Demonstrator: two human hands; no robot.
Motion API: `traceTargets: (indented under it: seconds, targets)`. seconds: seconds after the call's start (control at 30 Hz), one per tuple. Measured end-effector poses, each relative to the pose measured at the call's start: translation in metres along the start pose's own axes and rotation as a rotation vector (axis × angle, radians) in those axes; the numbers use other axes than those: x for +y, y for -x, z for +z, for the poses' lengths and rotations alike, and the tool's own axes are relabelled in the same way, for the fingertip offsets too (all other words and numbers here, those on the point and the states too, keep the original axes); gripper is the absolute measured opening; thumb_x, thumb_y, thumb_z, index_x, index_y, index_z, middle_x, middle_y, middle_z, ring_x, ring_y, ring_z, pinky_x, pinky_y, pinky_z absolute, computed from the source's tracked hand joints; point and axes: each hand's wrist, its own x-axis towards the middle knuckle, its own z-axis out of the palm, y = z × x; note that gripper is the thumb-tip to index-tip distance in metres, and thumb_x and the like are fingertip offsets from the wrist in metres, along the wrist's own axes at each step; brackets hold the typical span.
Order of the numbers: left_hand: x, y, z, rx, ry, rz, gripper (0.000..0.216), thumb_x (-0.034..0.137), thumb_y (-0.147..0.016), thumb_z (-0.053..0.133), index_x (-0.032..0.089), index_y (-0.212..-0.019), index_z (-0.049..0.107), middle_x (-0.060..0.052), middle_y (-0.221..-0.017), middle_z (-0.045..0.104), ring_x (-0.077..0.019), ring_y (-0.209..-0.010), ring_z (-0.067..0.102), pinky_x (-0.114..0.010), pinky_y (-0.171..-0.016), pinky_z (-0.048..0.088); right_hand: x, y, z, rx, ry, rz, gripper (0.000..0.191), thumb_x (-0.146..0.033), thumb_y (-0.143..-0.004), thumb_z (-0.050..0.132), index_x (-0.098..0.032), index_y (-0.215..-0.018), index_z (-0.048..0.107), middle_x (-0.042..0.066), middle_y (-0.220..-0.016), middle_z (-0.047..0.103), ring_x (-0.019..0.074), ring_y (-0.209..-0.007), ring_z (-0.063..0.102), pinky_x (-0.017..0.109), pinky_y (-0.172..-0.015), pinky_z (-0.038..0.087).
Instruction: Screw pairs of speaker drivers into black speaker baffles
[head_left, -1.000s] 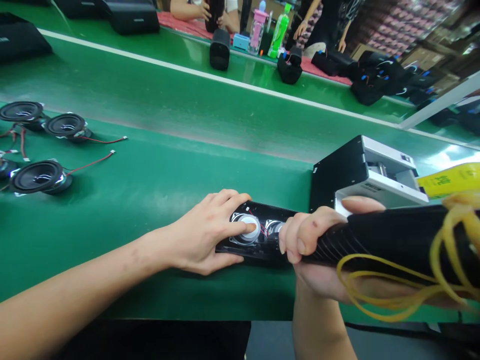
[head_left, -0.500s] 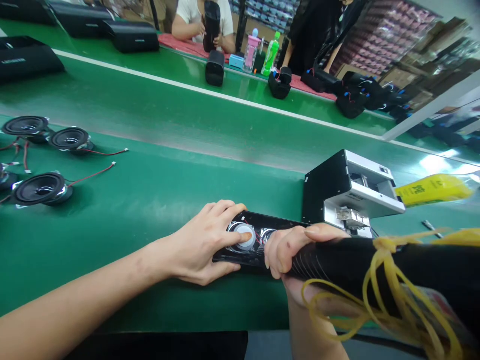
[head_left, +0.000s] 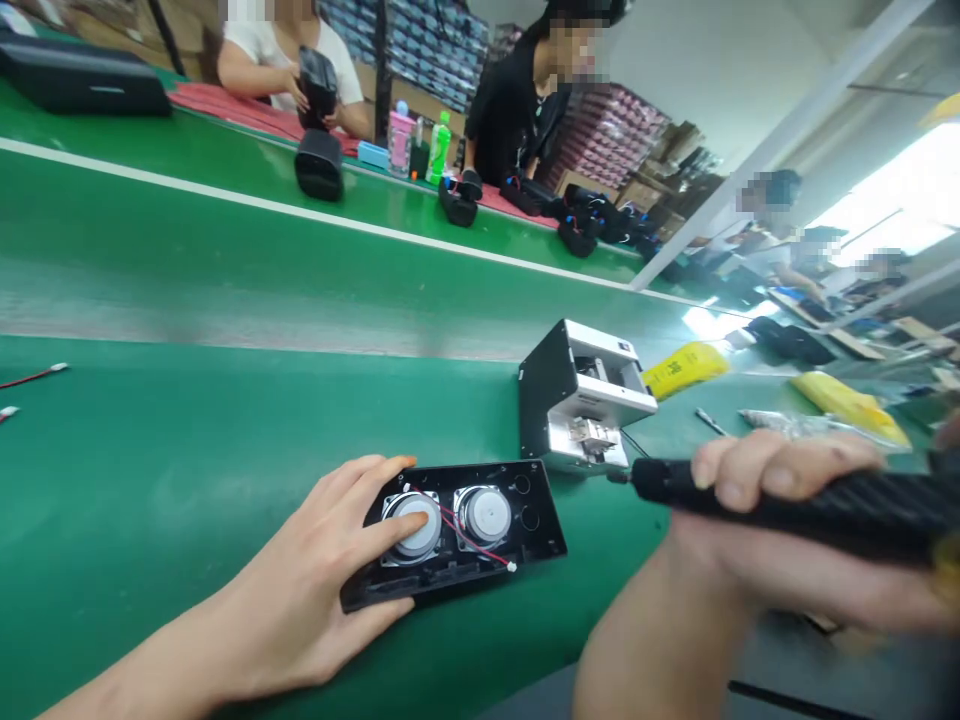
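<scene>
My left hand [head_left: 330, 570] grips a black speaker panel [head_left: 546, 515] by its left end, with thumb and fingers on opposite long edges and one finger on the nearer speaker's back. Two round speakers [head_left: 486, 516] sit in the panel, crossed by thin red and black wires ending in a white plug [head_left: 511, 567]. My right hand [head_left: 787, 475] is wrapped round a black electric screwdriver [head_left: 667, 482], held nearly level and apart from the panel. Its bit points left, close to the front of a black and silver screw feeder [head_left: 551, 400].
Yellow bags [head_left: 686, 370] lie behind and right of the feeder, near a small dark tool [head_left: 709, 421]. Wire ends with white plugs [head_left: 58, 368] show at the left edge. Across the green bench [head_left: 225, 430], people sit among black speaker housings [head_left: 319, 165] and bottles [head_left: 439, 148].
The screwdriver in my right hand has moved right, off the panel, uncovering the second speaker. My left hand still holds the panel, now turned slightly. The view has swung right.
</scene>
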Motion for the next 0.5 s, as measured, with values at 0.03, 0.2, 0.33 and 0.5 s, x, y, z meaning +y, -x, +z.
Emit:
traceTargets:
  seconds: [0.03, 0.2, 0.33, 0.5]
  targets:
    - [0.001, 0.000, 0.003, 0.003, 0.001, -0.001, 0.043, 0.027, -0.097, 0.068, 0.030, -0.140, 0.064, -0.013, -0.172, 0.039, -0.0426, -0.154, 0.040, -0.069, -0.117, 0.053, 0.009, -0.012, -0.008, 0.036, -0.001, -0.099, 0.053, -0.063, -0.103, 0.053, -0.019, -0.082, 0.074, -0.006, -0.056, 0.042, 0.0068, -0.038, 0.043, 0.019, -0.037, 0.040]
    - [-0.007, 0.000, 0.002, -0.038, -0.039, 0.089, 0.053, 0.029, -0.094, 0.070, 0.031, -0.146, 0.063, -0.012, -0.178, 0.032, -0.0462, -0.157, 0.037, -0.067, -0.109, 0.062, 0.054, -0.037, -0.019, 0.157, 0.096, -0.068, 0.067, -0.075, -0.105, 0.036, -0.020, -0.116, 0.072, -0.006, -0.053, 0.048, 0.0119, -0.035, 0.042, 0.021, -0.031, 0.037]
    - [-0.018, 0.004, -0.004, -0.067, -0.054, 0.121, 0.062, 0.030, -0.093, 0.071, 0.033, -0.154, 0.058, -0.012, -0.182, 0.023, -0.0476, -0.158, 0.037, -0.069, -0.108, 0.063, 0.061, -0.032, -0.010, 0.196, 0.164, 0.037, 0.074, -0.088, -0.091, 0.052, -0.019, -0.111, 0.065, -0.008, -0.053, 0.049, 0.0122, -0.035, 0.041, 0.022, -0.031, 0.034]
    - [-0.023, 0.008, -0.005, -0.087, -0.013, 0.082, 0.060, 0.031, -0.094, 0.071, 0.035, -0.152, 0.058, -0.011, -0.182, 0.023, -0.0469, -0.157, 0.040, -0.069, -0.109, 0.062, 0.061, -0.030, -0.014, 0.187, 0.160, 0.078, 0.074, -0.090, -0.089, 0.050, -0.020, -0.110, 0.062, -0.009, -0.051, 0.048, 0.0131, -0.033, 0.038, 0.024, -0.030, 0.034]
